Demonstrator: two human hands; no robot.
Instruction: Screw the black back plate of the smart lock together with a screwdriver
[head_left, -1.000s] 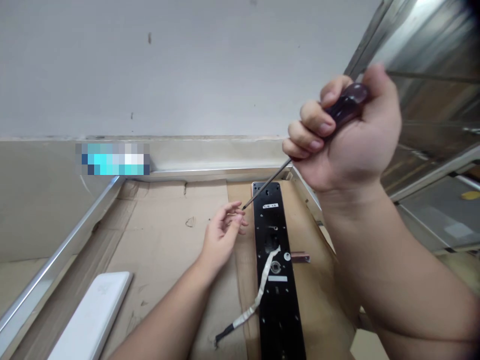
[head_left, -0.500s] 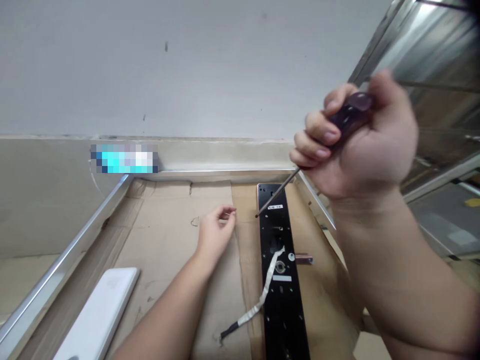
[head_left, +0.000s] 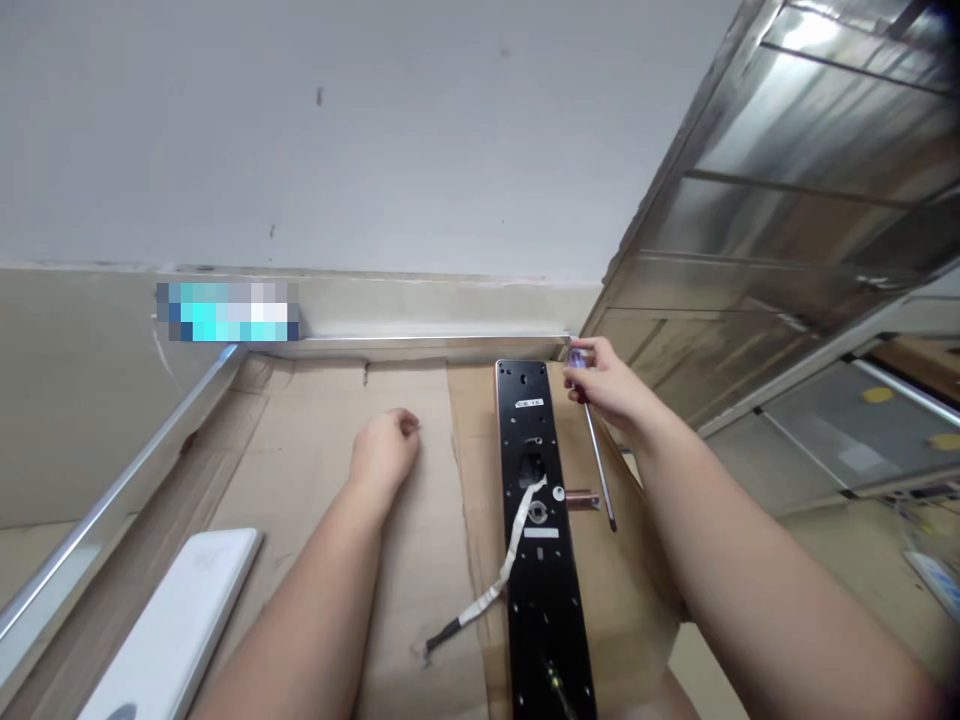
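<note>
My right hand (head_left: 600, 380) is closed round the handle of a screwdriver (head_left: 597, 440), whose long shaft slants down over the cardboard, right of a long black panel (head_left: 517, 580). The panel looks like the back of a door lock, with screw holes, small labels and a round socket. From its right side sticks a copper-coloured handle (head_left: 582, 500). A white-wrapped cable (head_left: 495, 585) runs from its middle to the lower left, ending in a black sleeve with a plug. Left of the panel, my left hand (head_left: 384, 450) hovers or rests over the cardboard, its fingers curled; anything inside them is hidden.
Cardboard (head_left: 300, 440) lines the bench inside a raised metal frame (head_left: 435, 343). A white oblong piece (head_left: 180, 620) lies at the lower left. A blurred-out object (head_left: 225, 312) stands at the back left. Behind rises a wall; metal-faced cabinets (head_left: 750, 230) stand to the right.
My right hand has swung down and away from me with the screwdriver, from high over the panel to its far right side. My left hand has shifted slightly left, away from the panel.
</note>
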